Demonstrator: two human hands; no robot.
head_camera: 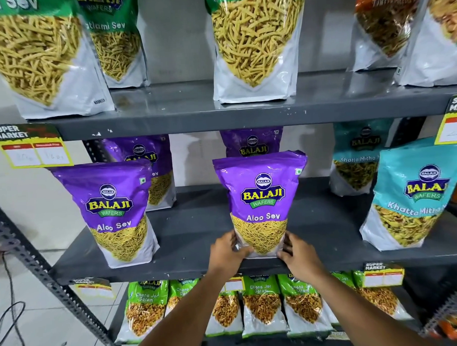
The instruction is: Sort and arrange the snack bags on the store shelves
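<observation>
A purple Aloo Sev bag [260, 197] stands upright at the front of the middle shelf [193, 233]. My left hand [226, 252] grips its lower left corner and my right hand [297, 253] grips its lower right corner. Another purple Aloo Sev bag [112, 213] stands to the left, with two more purple bags [149, 155] [252, 142] behind. Teal Khatta Mitha bags [409, 200] stand at the right.
Green Ratlami Sev bags [256, 42] and an orange bag [383, 25] line the top shelf [220, 113]. Green Chana Jor Garam bags [260, 306] fill the bottom shelf. Yellow price tags [31, 147] hang on the shelf edges. A slotted metal upright [31, 260] and cables [10, 322] are at left.
</observation>
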